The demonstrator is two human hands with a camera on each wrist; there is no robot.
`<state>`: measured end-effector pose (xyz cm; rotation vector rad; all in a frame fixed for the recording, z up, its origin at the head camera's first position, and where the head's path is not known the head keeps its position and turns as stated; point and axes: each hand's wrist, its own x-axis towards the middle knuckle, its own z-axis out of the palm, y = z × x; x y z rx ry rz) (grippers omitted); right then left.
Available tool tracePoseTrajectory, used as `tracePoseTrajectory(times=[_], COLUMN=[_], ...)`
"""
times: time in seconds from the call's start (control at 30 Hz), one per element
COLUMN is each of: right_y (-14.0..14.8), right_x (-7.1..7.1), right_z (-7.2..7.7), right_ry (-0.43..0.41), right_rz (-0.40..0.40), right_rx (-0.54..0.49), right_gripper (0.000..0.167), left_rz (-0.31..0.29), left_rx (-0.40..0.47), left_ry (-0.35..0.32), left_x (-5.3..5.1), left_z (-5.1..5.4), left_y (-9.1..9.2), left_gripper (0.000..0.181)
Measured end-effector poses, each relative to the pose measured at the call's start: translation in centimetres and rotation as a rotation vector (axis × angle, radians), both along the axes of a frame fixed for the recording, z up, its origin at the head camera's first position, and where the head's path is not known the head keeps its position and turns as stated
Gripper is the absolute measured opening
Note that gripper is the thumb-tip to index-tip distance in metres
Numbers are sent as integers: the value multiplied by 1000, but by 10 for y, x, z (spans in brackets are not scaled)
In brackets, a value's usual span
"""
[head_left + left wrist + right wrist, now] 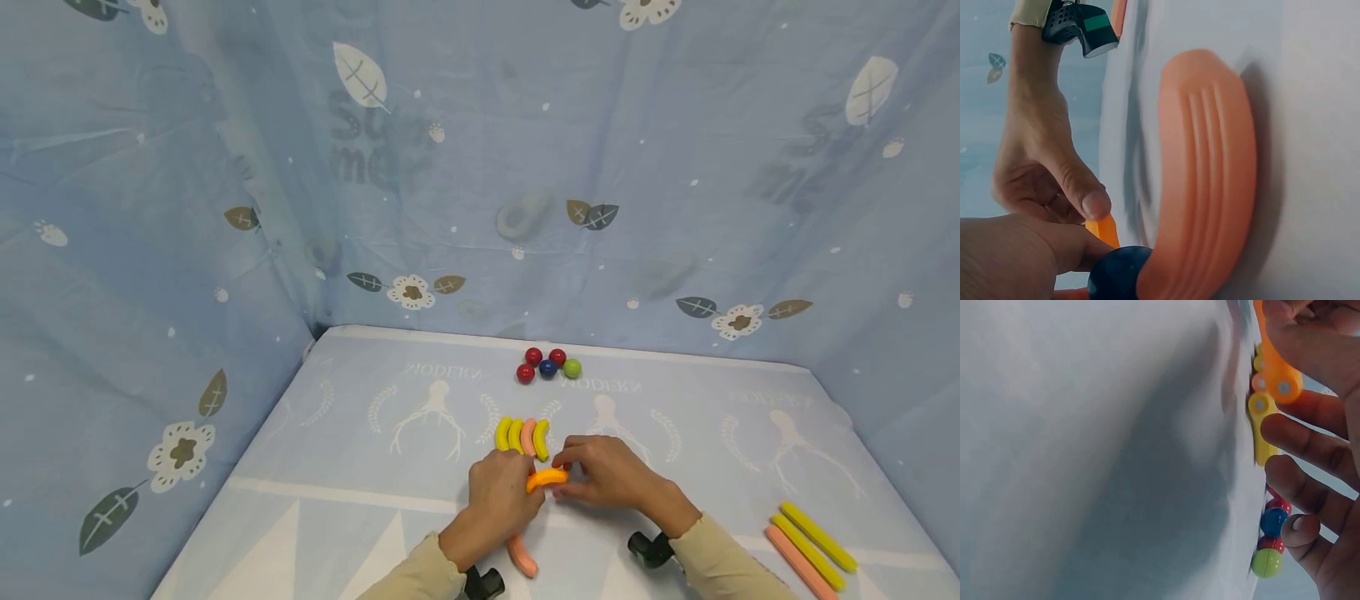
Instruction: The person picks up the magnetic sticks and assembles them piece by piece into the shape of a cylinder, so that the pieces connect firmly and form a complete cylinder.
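Orange curved piece (547,477) pinched in the right hand (611,471)

On the cloth-covered counter (307,467), nearer its near edge than its far one, two hands meet over small coloured pieces. The right hand pinches the orange curve between thumb and forefinger, its other fingers loosely spread. Facing it, the left hand (502,493) grips a dark blue ball (1116,275) (its fingertips are partly hidden, and whether the orange piece touches that ball cannot be told). A salmon curved piece (522,557) sticks out from beneath the left hand toward the near edge; in the left wrist view one end overlaps the ball.

Just beyond the hands stands a side-by-side row of curved pieces: two yellow ones (503,434), a pink one (528,436) and a third yellow one (541,440). Around the middle of the far edge, three red balls (526,373), a second blue ball (548,369) and a green ball (572,368) cluster together. Toward the near right corner, two yellow straight sticks (817,537) and a pink straight stick (799,562) lie alongside one another.
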<state>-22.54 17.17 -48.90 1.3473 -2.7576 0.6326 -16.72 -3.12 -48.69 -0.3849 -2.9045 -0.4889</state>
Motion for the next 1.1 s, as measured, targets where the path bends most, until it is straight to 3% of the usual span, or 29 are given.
tracePoseTrajectory(times=[0.27, 0.43, 0.7, 0.9, 1.1], right_y=[5, 4, -11, -25, -31], right_x=[-16, -32, -66, -92, -109], right_z=[5, 8, 11, 7, 5], right_ry=[-57, -39, 20, 101, 198], right_rz=[-38, -77, -120, -224, -357], right_rx=[67, 92, 76, 51, -7], right_gripper=[36, 34, 27, 28, 34], left_rz=[30, 51, 60, 61, 48], left_rx=[25, 23, 24, 59, 77], left_ry=[-39, -80, -103, -104, -87], left_x=[2, 2, 4, 7, 9], left_z=[-1, -1, -1, -2, -3], left_y=[-4, -6, -10, -14, -16], left_gripper=[17, 20, 21, 22, 21])
